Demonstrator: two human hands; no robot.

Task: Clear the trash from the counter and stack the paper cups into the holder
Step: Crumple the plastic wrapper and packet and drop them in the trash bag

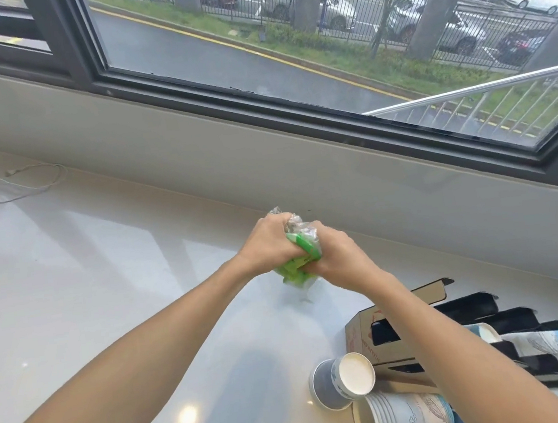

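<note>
Mostly buried between left hand [271, 243] and right hand [336, 260]: green wrapper [298, 261], print on it too small to read. Fingertips of both hands tucked out of sight in the crumple. Nested cups [395, 416] cut off by the bottom edge. Holder [370, 336] partly covered by the right forearm, its lettering illegible. Behind that forearm, one cup [486, 331] showing only a rim. Cable [23, 183] too faint to trace fully.

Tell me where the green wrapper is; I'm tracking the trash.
In the head view, the green wrapper is mid-frame, crumpled between the left hand and right hand, above the counter.
</note>
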